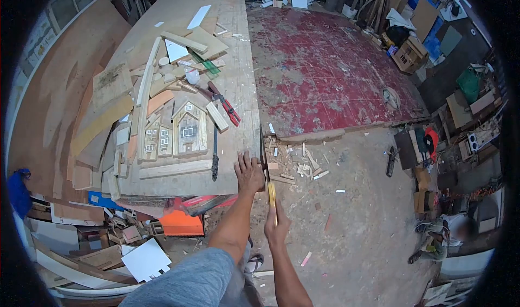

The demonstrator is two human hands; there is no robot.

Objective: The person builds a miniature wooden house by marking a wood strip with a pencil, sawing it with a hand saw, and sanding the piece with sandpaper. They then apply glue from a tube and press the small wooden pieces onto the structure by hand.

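Note:
My right hand is closed around the yellow handle of a handsaw. Its dark, narrow blade points away from me along the right edge of the wooden worktable. Fingers spread, my left hand presses flat at the table's near right corner, just left of the blade. A short piece of wood shows right of the saw, beyond the table edge. Left of my left hand lie a dark-handled tool, a wooden strip and house-shaped wooden pieces. Farther up is a red-handled cutting tool.
Wood offcuts litter the floor right of the table. Beyond is a raised red floor with a step edge. A person sits at the far right. Large boards lean on the left, and an orange panel stands below the table.

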